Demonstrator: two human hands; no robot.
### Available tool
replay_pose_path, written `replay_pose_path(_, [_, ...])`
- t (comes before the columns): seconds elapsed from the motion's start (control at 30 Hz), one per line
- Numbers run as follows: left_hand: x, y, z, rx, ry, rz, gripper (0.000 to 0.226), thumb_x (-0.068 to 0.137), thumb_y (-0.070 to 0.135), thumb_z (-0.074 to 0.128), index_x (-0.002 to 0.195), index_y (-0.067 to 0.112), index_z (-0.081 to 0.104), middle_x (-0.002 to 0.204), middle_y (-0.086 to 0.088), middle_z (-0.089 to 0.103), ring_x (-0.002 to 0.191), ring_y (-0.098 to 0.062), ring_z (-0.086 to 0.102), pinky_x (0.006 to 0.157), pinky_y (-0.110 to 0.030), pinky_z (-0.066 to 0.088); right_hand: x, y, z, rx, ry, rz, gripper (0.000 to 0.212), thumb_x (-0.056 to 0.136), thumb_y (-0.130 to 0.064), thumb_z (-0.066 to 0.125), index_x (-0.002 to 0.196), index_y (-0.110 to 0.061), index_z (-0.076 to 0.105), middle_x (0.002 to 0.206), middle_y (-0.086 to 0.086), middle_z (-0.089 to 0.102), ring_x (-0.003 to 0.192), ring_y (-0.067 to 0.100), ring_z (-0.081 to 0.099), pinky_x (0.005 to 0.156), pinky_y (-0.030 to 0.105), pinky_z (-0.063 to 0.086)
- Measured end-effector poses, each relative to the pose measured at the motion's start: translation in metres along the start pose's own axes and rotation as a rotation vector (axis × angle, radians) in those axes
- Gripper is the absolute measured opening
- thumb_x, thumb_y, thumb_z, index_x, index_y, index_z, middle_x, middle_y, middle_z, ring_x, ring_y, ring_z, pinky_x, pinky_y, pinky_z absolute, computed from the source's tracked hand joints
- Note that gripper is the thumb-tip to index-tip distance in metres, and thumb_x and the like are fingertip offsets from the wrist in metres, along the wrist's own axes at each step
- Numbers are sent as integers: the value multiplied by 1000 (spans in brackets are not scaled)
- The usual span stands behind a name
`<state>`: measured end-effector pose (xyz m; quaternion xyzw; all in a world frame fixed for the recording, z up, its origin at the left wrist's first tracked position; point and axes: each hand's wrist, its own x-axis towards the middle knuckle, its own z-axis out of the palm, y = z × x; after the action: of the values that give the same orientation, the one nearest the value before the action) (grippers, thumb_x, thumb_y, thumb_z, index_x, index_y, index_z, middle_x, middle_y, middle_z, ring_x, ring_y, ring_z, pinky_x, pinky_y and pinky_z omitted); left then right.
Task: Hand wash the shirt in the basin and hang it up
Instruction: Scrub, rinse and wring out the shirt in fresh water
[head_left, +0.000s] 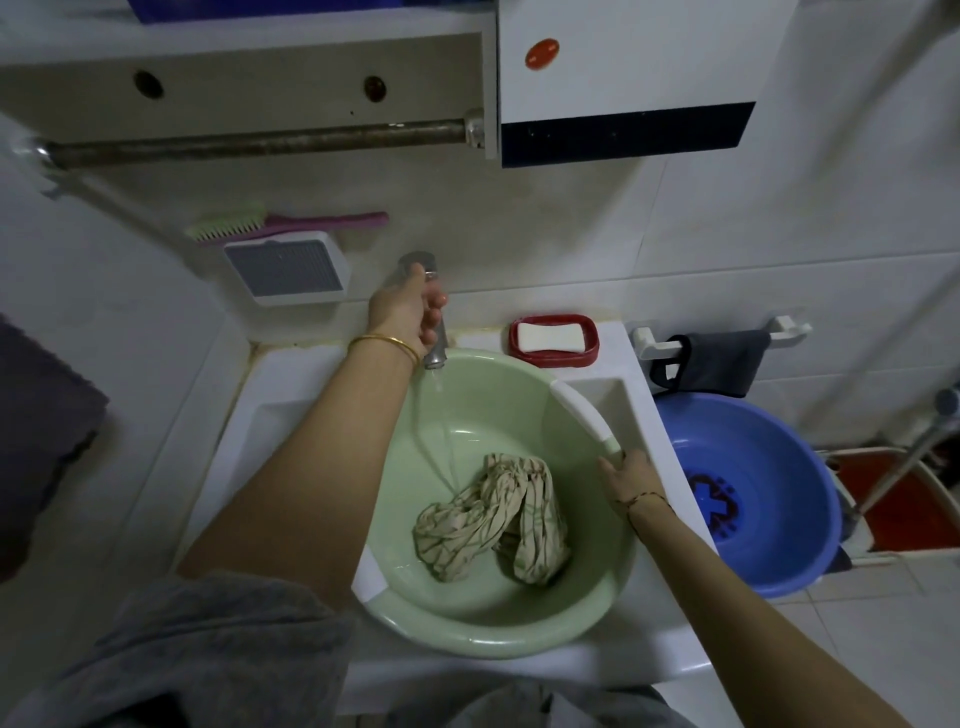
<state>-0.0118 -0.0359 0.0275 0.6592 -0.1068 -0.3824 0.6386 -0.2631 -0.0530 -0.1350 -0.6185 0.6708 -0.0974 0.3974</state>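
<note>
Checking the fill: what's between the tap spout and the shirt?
Head view: only running water, falling from the tap spout past the bare green basin wall to the shirt.

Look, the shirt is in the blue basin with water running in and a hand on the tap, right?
No. The head view shows the shirt in the green basin, not the blue basin beside it. Water does run in, and the left hand holds the tap.

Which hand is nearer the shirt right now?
Right. The right hand holds the rim of the green basin, beside the shirt; the left hand grips the tap, farther off.
</note>
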Motion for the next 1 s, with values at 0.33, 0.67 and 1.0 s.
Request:
replay_pose_path(0.33, [-44, -113, -45, 197, 275, 282, 14, 94, 13, 50, 80, 15, 52, 67, -1, 55, 58, -15, 48, 52, -17, 41, -31, -24, -3, -302, 173, -217, 48, 89, -19, 58, 131, -4, 41, 131, 18, 42, 117, 34, 44, 98, 41, 38])
replay_pose_path(0.67, [-38, -168, -83, 547, 211, 91, 12, 87, 4, 51, 89, 11, 60, 94, -16, 64, 93, -35, 61, 84, -37, 50, -44, -47, 50, -796, -319, -613, 57, 89, -22, 53, 142, -31, 33, 154, 2, 20, 140, 33, 16, 111, 53, 24])
replay_pose_path(1.0, [-49, -172, -93, 1029, -140, -102, 24, 90, 12, 50, 110, 9, 64, 112, -7, 64, 101, -22, 57, 74, -19, 35, -48, -45, 39, -847, -209, -674, 27, 89, -20, 47, 114, -22, 57, 119, 2, 52, 110, 25, 45, 93, 39, 40])
